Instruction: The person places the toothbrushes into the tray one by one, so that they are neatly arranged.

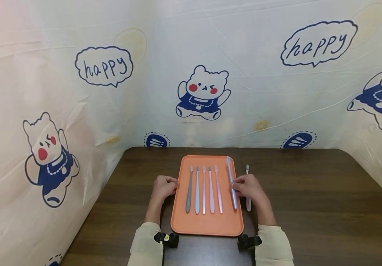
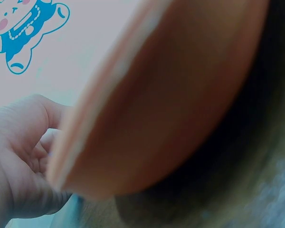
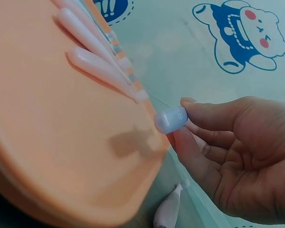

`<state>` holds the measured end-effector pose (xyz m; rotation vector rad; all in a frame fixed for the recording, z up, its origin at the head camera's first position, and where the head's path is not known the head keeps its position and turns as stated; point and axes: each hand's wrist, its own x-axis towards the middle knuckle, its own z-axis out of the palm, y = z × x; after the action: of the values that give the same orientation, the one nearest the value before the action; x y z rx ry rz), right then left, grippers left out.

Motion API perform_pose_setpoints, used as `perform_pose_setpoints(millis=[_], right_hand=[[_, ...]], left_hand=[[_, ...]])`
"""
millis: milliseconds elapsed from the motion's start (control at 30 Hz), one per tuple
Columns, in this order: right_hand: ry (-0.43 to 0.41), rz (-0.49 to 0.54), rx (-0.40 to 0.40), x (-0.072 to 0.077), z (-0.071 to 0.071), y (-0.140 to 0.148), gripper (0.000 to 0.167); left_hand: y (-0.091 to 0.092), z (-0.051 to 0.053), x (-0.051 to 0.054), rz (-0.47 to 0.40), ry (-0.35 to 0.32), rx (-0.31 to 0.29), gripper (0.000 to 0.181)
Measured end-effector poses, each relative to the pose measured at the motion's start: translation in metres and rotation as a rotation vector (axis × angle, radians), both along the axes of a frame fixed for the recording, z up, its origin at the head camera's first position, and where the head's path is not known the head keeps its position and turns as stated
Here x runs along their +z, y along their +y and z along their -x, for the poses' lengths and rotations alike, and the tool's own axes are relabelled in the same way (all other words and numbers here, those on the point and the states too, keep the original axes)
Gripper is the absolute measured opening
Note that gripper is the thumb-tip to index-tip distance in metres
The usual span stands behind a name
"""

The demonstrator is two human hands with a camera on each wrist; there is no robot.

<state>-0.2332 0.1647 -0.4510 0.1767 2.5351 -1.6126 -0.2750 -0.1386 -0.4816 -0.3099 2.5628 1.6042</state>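
Observation:
My left hand (image 1: 165, 186) holds the left rim of an orange tray (image 1: 207, 225); in the left wrist view its fingers close round the tray's edge. Over the tray's right side, my right hand (image 1: 251, 187) pinches a light blue toothbrush (image 1: 229, 168) between thumb and fingers. The right wrist view shows the rounded handle end (image 3: 170, 120) of that toothbrush, held above the tray with its shadow below. Several toothbrushes lie side by side on the tray: a dark grey one (image 1: 189, 194), a light blue one (image 1: 197, 195), and pink ones (image 1: 212, 201) to their right.
A pale pink toothbrush (image 1: 249, 205) lies on the dark wooden table (image 1: 327, 192), right of the tray and partly beneath my right hand. A pale curtain (image 1: 257, 92) with bear prints hangs behind and at both sides of the table.

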Motion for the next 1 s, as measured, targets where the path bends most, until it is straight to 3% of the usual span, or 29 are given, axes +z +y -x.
perform_pose_setpoints(millis=[533,1000], right_hand=[[-0.016,-0.162,-0.001,0.002,0.0,-0.011,0.022],[-0.036,-0.152,-0.011,0.0,0.001,-0.017,0.019]], left_hand=[[0.0,0.001,0.0,-0.001,0.004,0.003,0.018],[0.001,0.001,0.0,0.0,-0.002,0.014,0.018]])
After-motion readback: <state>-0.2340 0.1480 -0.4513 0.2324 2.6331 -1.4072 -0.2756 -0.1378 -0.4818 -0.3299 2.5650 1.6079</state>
